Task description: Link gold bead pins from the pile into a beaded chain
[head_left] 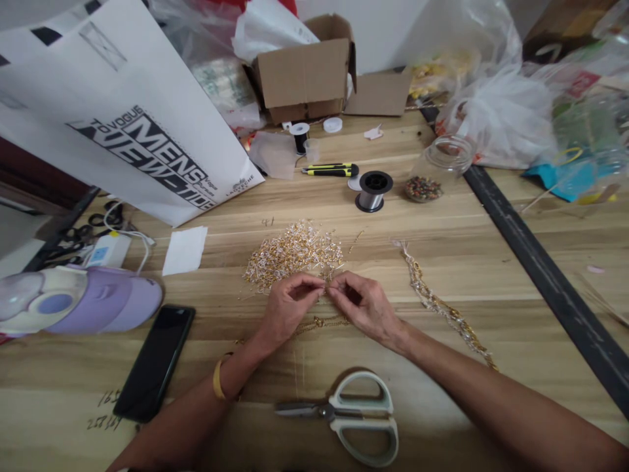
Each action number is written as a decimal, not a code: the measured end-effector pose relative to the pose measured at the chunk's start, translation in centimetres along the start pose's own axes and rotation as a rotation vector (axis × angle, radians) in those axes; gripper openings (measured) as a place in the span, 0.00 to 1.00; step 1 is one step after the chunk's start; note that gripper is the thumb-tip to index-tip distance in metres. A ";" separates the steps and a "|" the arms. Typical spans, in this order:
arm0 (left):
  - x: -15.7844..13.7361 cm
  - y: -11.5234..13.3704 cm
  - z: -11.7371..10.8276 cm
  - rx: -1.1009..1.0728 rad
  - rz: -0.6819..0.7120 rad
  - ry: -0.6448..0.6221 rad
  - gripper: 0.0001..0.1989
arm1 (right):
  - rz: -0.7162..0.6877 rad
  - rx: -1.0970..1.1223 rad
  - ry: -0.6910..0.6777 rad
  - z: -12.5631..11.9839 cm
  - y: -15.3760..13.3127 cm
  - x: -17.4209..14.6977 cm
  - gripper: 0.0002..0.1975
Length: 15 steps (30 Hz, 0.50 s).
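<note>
My left hand (291, 305) and my right hand (364, 303) meet at the fingertips, both closed in a pinch. What they pinch is too small to make out. Just beyond them is a loose heap of small gold and pale pieces (287, 255). A gold chain (318, 322) lies on the table under and between my hands. Nearer to me rest white-handled scissors (344, 413), blades pointing left. To the right of my right hand stretches a bundle of gold and silver chains (437, 301).
A dark phone (154, 364) and a purple bottle (98, 301) lie at left, near a white bag (147, 118). Behind the heap are a wire spool (374, 191), a yellow-black cutter knife (331, 170), a bead jar (435, 167) and a cardboard box (304, 75).
</note>
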State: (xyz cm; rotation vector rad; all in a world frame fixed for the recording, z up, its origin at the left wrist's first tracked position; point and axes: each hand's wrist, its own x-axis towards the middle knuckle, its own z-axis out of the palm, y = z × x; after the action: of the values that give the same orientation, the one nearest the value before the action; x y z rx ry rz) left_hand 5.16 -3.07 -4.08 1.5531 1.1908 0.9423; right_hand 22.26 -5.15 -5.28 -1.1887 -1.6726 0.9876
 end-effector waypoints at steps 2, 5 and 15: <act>0.1 0.0 -0.2 0.043 0.047 -0.002 0.02 | 0.010 0.018 0.007 0.0 0.1 0.0 0.07; 0.3 0.2 -0.5 0.139 0.153 -0.050 0.03 | 0.023 0.041 0.013 -0.1 0.2 0.0 0.08; 0.8 0.5 -1.6 0.469 0.416 -0.262 0.05 | 0.130 0.189 0.063 -0.3 0.0 0.3 0.10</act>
State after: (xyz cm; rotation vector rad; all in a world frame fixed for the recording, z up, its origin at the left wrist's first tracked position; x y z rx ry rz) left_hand 3.94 -1.98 -3.14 2.2865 0.9574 0.7097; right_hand 22.47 -4.81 -5.11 -1.2006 -1.4328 1.1492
